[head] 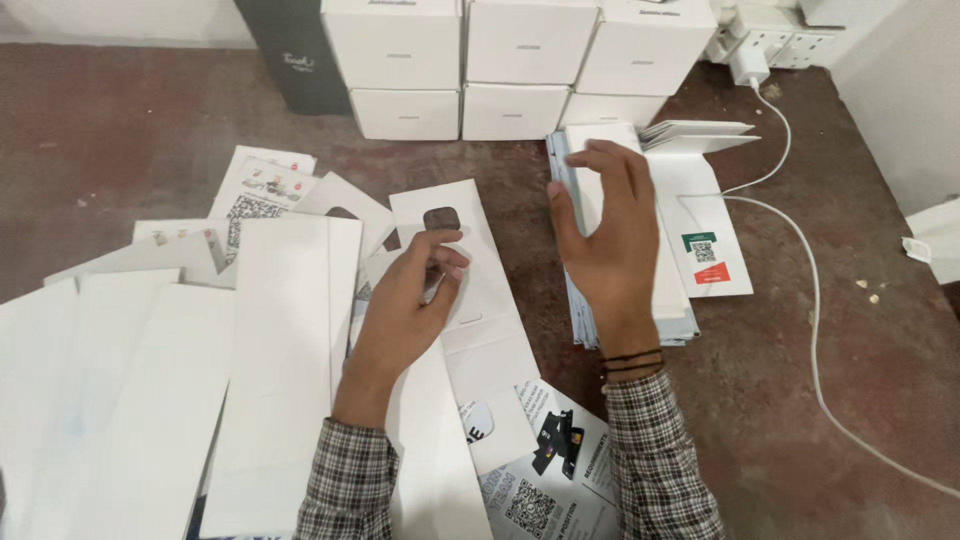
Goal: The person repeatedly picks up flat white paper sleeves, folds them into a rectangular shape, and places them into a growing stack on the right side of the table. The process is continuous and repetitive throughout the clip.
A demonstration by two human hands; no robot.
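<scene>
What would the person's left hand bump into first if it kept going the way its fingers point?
Probably the white card sleeve with a dark window lying just beyond the left hand; the fingertips already hover over it, though the height above it is hard to judge.

A stack of white card sleeves [668, 290] lies right of centre on the brown floor, beside a flat white sleeve with a dark cutout [470, 260].
</scene>
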